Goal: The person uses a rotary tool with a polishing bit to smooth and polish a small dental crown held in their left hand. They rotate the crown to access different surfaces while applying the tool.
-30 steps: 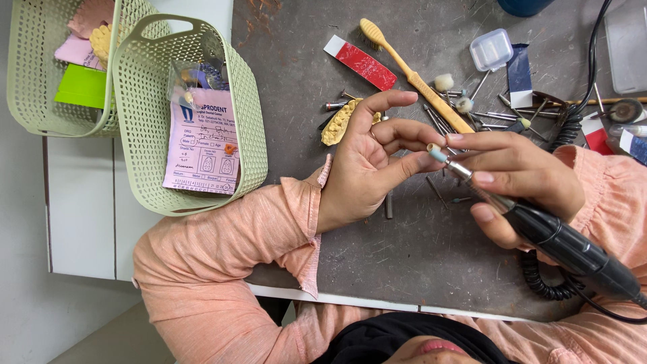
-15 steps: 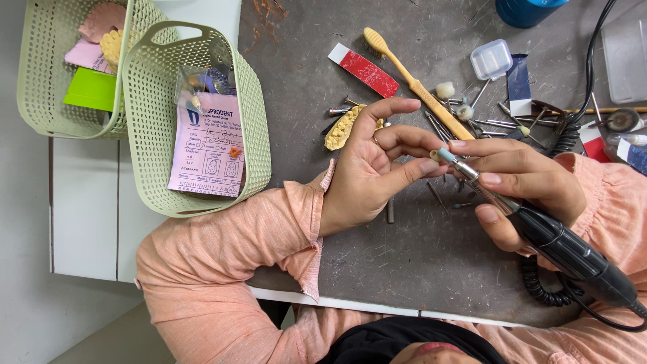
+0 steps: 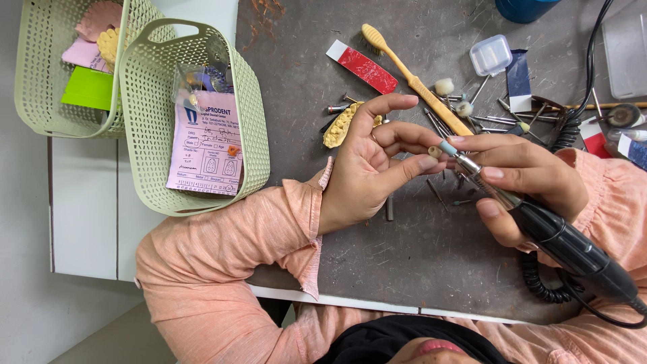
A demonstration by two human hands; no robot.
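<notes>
The left hand (image 3: 367, 168) pinched a small pale piece (image 3: 435, 152) between thumb and fingertips, over the middle of the grey table (image 3: 418, 249). The right hand (image 3: 522, 178) was closed around a black rotary handpiece (image 3: 566, 243), whose long axis ran from the table's near right corner up toward the piece, its light-blue tip (image 3: 448, 148) touching or just beside it.

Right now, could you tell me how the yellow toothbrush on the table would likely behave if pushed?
The toothbrush looks stiff and light, so it would probably slide or pivot. Its flattish handle seems unlikely to roll. It lies beside loose metal burs, so a push might scatter them.
</notes>
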